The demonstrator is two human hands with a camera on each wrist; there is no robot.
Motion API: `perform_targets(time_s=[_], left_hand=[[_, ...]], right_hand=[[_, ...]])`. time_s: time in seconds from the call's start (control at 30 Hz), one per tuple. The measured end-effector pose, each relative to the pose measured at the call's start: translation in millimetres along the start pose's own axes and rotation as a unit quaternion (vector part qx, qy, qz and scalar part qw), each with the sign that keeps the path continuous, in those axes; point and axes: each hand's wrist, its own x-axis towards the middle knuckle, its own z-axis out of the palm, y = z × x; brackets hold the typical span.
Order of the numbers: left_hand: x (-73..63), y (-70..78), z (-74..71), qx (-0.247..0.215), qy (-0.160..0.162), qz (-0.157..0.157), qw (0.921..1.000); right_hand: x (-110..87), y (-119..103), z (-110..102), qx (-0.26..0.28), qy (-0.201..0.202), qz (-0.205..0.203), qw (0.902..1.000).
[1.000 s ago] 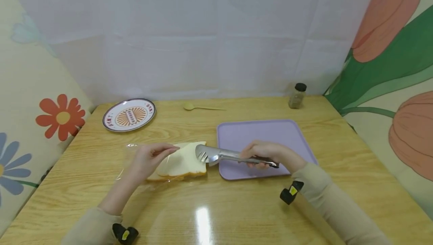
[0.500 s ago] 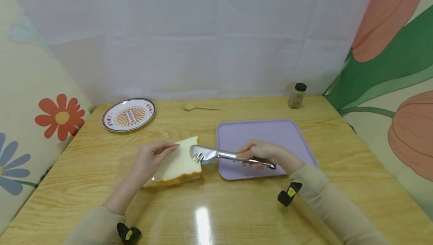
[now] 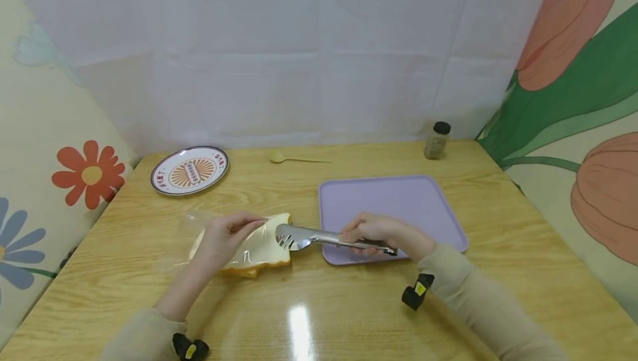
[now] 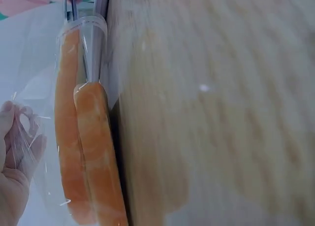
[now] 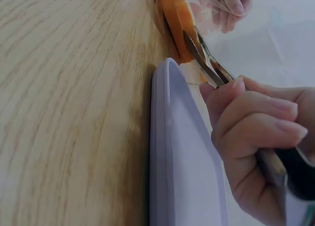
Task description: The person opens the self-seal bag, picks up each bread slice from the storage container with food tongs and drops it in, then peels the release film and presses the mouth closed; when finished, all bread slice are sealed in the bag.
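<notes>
Two slices of bread (image 3: pixel 261 247) lie stacked in a clear plastic bag (image 3: pixel 183 233) left of the tray. My left hand (image 3: pixel 221 239) pinches the bag's film above the bread, with thumb and fingertips together in the left wrist view. My right hand (image 3: pixel 374 232) grips metal tongs (image 3: pixel 311 236) around their handle. Their slotted end overlaps the right edge of the top slice. In the left wrist view, one arm of the tongs reaches inside the bag's mouth between the upper slice (image 4: pixel 69 127) and the lower slice (image 4: pixel 101 147).
A lilac tray (image 3: pixel 389 197) sits under and behind my right hand. Farther back are a round patterned plate (image 3: pixel 190 170), a gold spoon (image 3: pixel 299 159) and a black-capped jar (image 3: pixel 437 140). A white sheet (image 3: pixel 239 73) hangs behind the table.
My right hand and the tongs have moved left, and the bread has shifted left with them. The top slice tilted, then came lower. My left hand keeps its pinch.
</notes>
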Motion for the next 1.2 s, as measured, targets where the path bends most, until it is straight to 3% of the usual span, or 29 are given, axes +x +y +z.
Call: perform_targets(time_s=[0.3,0.6,0.77,1.0,1.2], left_hand=[[3.1,-1.3,-6.5,0.015,0.027,0.007,0.9995],[3.0,-1.7,-4.8,-0.031,-0.003,0.01,0.9995],[2.0,-0.6,-3.1,-0.019,0.0,-0.001,0.9998],[1.8,3.8,-1.1,0.022,0.011,0.009,0.9997],[3.3,4.0,-2.6,0.04,0.035,0.007,0.9986]], right_hand=[[-7.6,7,3,0.01,-0.027,0.014,0.9995],[-8.4,9,5,0.039,-0.03,0.002,0.9988],[-7.3,6,10,0.073,-0.045,0.011,0.9962],[-3.1,-1,22,0.007,-0.014,0.005,0.9999],[-3.1,-4,23,-0.013,-0.013,-0.004,0.9998]])
